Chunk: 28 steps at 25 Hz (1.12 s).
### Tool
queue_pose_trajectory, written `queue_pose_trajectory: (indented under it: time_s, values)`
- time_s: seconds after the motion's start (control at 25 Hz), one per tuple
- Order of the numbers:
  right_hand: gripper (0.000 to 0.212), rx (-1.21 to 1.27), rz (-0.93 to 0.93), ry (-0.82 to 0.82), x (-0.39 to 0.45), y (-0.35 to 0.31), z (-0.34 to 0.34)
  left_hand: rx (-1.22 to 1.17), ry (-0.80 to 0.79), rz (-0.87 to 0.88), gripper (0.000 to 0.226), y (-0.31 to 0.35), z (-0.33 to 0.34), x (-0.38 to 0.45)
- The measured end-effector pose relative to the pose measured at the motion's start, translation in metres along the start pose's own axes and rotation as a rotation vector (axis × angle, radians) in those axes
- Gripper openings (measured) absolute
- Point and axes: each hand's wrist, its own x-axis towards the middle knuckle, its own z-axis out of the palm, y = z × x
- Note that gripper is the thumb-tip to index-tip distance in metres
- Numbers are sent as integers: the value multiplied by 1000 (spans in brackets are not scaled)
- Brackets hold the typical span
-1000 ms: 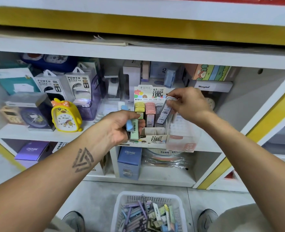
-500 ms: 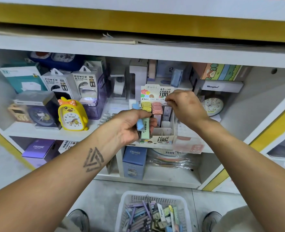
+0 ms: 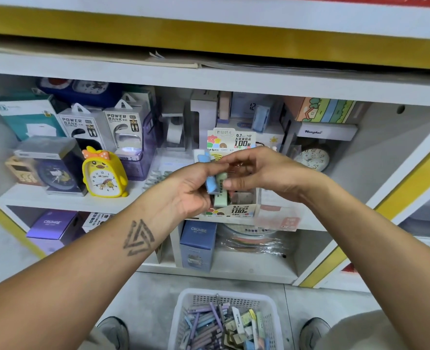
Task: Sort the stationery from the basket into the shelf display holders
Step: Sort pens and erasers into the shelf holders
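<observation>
Back from the display holder point(image 3: 231, 195) came the right hand point(image 3: 261, 173), which half a second before had been reaching into the holder's rear slots; it now met the left hand point(image 3: 196, 190) just in front of the holder, with nothing visibly left in its fingers from that reach.

Nearest the camera, well below the holder on the floor, the white basket point(image 3: 183, 314) sat between the person's shoes, with many pastel sticks and small cases yet unsorted, so the task looked far from done.

Higher up and in front of the holder, the left hand gripped a small bunch of lead cases: a blue case point(image 3: 210, 184) and a green case point(image 3: 221, 190) stood side by side, upright, curled fingers wrapped round them. The right hand's thumb and forefinger were closing on the green case; whether they had it firmly pinched could not be told.

Behind both hands the holder stood at the shelf's front edge, its yellow and pink stock mostly hidden. Left of the holder stood a yellow duck clock point(image 3: 104, 173).

The step in hand seemed to be passing one case from left to right. Next, I judged, the right hand would need a firm pinch, then to find the slot matching that colour and slide the case in upright.
</observation>
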Motion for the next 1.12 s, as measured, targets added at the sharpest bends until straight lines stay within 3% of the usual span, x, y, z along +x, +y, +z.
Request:
queue_pose_trajectory:
  time_s: [0.16, 0.28, 0.52, 0.68, 0.84, 1.12]
  values:
    - [44, -160, -46, 104, 3, 1, 12, 4, -41, -8, 17, 3, -2, -2]
    - [42, -32, -15, 188, 5, 1, 8, -17, -52, 6, 17, 6, -5, -7]
    - [17, 76, -29, 484, 18, 0, 5, -1, 165, -11, 12, 15, -23, -9]
    - [8, 3, -43, 475, 21, -1, 12, -9, 293, 32, 4, 25, -39, -10]
    - [10, 48, -121, 365, 26, -2, 28, -50, 353, 87, 6, 42, -59, -20]
    - [11, -249, -117, 395, 56, 4, 56, -57, 403, 161, 10, 52, -98, -33]
